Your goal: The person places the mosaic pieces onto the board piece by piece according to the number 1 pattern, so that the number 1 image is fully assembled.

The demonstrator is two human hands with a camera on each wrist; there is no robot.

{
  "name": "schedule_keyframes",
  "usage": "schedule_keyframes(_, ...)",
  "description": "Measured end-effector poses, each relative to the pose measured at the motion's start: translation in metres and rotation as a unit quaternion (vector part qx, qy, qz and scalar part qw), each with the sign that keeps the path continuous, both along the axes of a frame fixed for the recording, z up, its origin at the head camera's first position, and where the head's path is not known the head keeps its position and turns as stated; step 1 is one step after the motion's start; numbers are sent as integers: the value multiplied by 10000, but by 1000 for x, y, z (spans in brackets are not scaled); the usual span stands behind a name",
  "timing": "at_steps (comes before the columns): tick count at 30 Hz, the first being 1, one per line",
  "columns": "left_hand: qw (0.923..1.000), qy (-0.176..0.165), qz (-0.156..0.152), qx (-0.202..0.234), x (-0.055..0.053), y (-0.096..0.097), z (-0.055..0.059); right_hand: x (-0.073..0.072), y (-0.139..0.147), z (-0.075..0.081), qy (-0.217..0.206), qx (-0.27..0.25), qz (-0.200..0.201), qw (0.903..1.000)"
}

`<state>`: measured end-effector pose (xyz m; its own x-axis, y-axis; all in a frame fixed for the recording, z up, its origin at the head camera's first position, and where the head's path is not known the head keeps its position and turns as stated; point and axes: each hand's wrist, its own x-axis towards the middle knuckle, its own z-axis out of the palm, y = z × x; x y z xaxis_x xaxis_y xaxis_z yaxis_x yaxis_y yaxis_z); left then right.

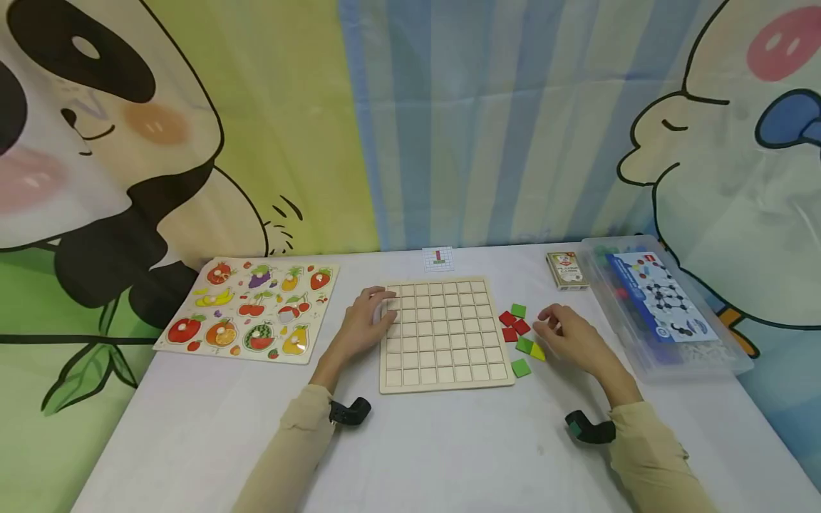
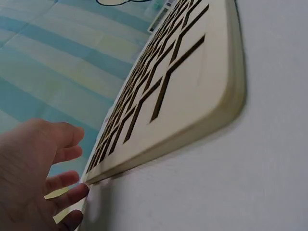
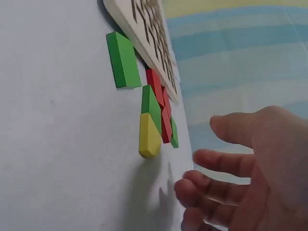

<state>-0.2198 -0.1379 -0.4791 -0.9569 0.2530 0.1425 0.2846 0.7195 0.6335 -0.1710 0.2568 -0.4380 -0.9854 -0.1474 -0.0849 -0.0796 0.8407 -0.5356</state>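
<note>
While left hand (image 1: 361, 320) and right hand (image 1: 573, 342) show grips apart, flat red, green, yellow tiles (image 1: 509, 334) right of pale gridded wooden board (image 1: 445, 335): probably light, stiff; pinch edges.

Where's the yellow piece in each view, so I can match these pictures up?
Head: the yellow piece is right of centre, between the grid board and the right hand.
Left wrist: not in this picture.
Right wrist: near the middle, just below a green piece.
Shared landmark: the grid board, which shows in all three views.
</note>
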Motion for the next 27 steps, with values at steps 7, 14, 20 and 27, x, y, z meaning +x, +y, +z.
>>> schedule_keyframes(7, 9974, 481, 10, 531, -8, -6, -16, 14, 2, -12, -65, -86, 365, 9993)
schedule_keyframes(14, 9931, 948, -270, 634, -22, -2, -21, 15, 8, -14, 115, 29, 540, 9985)
schedule_keyframes(20, 9920, 1135, -202, 523, -25, -2, -24, 14, 10, -17, 95, -135, 565, 9983)
schedule_keyframes(27, 9923, 1146, -164, 446, -23, -3, -28, 14, 11, -19, 114, -545, 505, 9972)
